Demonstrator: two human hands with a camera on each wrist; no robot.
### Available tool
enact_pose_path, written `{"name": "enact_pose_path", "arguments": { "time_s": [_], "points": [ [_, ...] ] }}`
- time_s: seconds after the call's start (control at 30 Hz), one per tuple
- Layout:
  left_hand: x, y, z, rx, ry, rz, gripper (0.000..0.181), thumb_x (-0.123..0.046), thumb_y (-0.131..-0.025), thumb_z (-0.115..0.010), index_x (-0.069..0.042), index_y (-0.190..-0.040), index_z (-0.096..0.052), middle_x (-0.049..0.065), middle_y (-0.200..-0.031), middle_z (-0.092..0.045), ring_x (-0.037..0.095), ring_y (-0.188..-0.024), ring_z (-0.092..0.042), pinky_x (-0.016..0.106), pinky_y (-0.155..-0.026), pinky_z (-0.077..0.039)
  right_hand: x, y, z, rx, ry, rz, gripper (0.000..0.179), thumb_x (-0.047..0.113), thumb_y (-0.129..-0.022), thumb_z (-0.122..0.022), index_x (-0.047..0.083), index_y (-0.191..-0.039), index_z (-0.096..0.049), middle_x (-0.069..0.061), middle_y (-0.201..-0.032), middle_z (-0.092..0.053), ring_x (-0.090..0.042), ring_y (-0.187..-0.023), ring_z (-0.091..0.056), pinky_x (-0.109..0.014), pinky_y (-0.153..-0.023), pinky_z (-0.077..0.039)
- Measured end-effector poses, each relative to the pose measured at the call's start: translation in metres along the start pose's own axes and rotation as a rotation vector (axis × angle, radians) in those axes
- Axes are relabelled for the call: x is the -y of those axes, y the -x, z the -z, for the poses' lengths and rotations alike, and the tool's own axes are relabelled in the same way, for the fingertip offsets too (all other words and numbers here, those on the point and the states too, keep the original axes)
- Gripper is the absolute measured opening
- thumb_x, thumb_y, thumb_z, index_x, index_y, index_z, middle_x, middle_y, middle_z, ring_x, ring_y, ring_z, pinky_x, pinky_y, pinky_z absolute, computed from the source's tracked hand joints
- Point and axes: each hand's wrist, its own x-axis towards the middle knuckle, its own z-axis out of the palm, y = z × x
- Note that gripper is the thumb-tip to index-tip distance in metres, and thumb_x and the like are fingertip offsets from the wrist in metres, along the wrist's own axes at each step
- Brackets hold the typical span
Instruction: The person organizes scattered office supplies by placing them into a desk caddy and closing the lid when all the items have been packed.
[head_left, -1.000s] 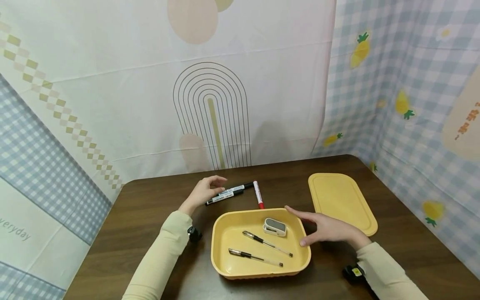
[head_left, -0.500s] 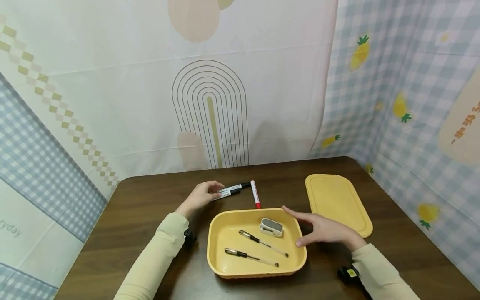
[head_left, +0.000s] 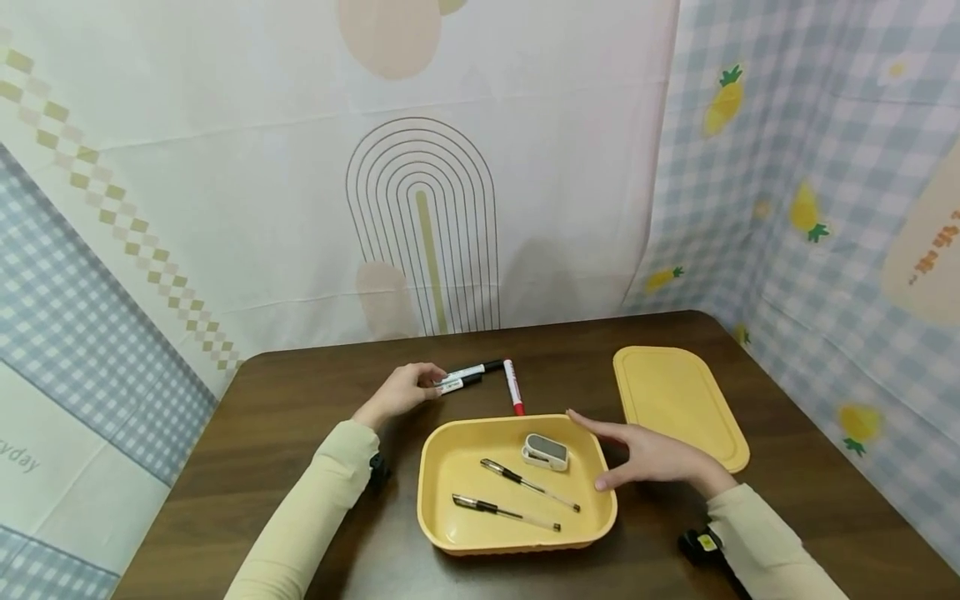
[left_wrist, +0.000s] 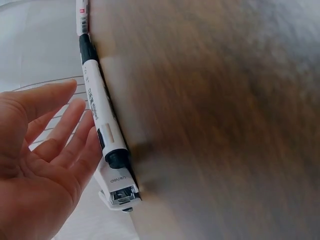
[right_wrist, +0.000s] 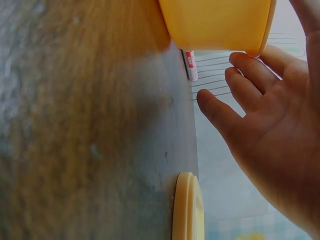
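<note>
My left hand (head_left: 405, 390) reaches over the left ends of two black-capped white markers (head_left: 459, 385). In the left wrist view its loosely bent fingers lie close to one marker (left_wrist: 100, 100), the thumb apart from it. A small white stapler (left_wrist: 119, 182) stands behind that marker, hidden by the hand in the head view. My right hand (head_left: 648, 454) is at the right side of a yellow box (head_left: 431, 467), fingertips touching its rim, thumb spread. Inside the box lie two clear pens with black grips (head_left: 525, 483) and a small white, grey-topped stapler-like thing (head_left: 546, 452).
A red-capped white marker (head_left: 513, 387) lies behind the box, near the black markers. The yellow lid (head_left: 678, 404) rests flat on the wooden table (head_left: 262, 467) at the right. Patterned cloths (head_left: 562, 167) hang behind and at the sides.
My left hand first comes down and in over the left ends of the black markers, then stays there. The right hand keeps its place at the box; the view shifts slightly.
</note>
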Motion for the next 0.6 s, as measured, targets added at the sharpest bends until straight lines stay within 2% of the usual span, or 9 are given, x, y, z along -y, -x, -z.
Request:
{"name": "enact_pose_path", "arguments": {
  "time_s": [0.13, 0.3, 0.4, 0.5, 0.6],
  "points": [
    [0.0059, 0.0033, -0.0001, 0.014, 0.012, 0.008, 0.027, -0.005, -0.092, -0.07, -0.002, -0.119, -0.07, 0.01, -0.11, -0.071, 0.021, -0.092, -0.065, 0.038, -0.082, -0.053, -0.0021, -0.0009, -0.0032, 0.009, -0.002, 0.009, 0.091, 0.031, -0.087, -0.081, 0.031, -0.16, -0.027, 0.013, -0.162, -0.026, -0.022, -0.147, -0.028, -0.055, -0.114, -0.029],
    [0.0106, 0.0066, 0.0025, 0.016, 0.005, -0.016, 0.026, 0.0, -0.09, -0.071, 0.003, -0.115, -0.07, 0.013, -0.108, -0.072, 0.024, -0.092, -0.067, 0.036, -0.081, -0.054, -0.0042, -0.004, -0.0048, 0.016, -0.009, 0.024, 0.091, 0.03, -0.087, -0.08, 0.031, -0.161, -0.026, 0.011, -0.163, -0.025, -0.023, -0.147, -0.027, -0.06, -0.112, -0.028],
    [0.011, 0.0053, 0.0009, 0.018, -0.002, -0.024, 0.025, 0.0, -0.089, -0.071, 0.003, -0.115, -0.071, 0.013, -0.108, -0.072, 0.022, -0.092, -0.067, 0.034, -0.081, -0.053, -0.0056, -0.0028, -0.0027, 0.007, -0.001, 0.02, 0.092, 0.03, -0.087, -0.081, 0.032, -0.16, -0.026, 0.011, -0.163, -0.026, -0.024, -0.146, -0.028, -0.062, -0.112, -0.027],
    [0.0102, 0.0034, -0.0016, 0.021, -0.003, -0.029, 0.025, -0.001, -0.09, -0.071, 0.001, -0.115, -0.071, 0.011, -0.109, -0.072, 0.02, -0.091, -0.065, 0.033, -0.08, -0.052, -0.0062, -0.0007, -0.0001, -0.008, 0.017, 0.016, 0.091, 0.03, -0.086, -0.081, 0.032, -0.16, -0.027, 0.012, -0.163, -0.027, -0.023, -0.146, -0.029, -0.06, -0.112, -0.029],
    [0.0089, 0.004, -0.0024, 0.025, -0.004, -0.018, 0.025, -0.001, -0.09, -0.07, 0.001, -0.115, -0.071, 0.012, -0.109, -0.071, 0.02, -0.09, -0.064, 0.033, -0.079, -0.052, -0.0063, -0.0008, 0.0004, -0.008, 0.03, 0.028, 0.091, 0.03, -0.087, -0.081, 0.03, -0.16, -0.028, 0.012, -0.163, -0.027, -0.02, -0.146, -0.029, -0.051, -0.114, -0.03]
  ]
}}
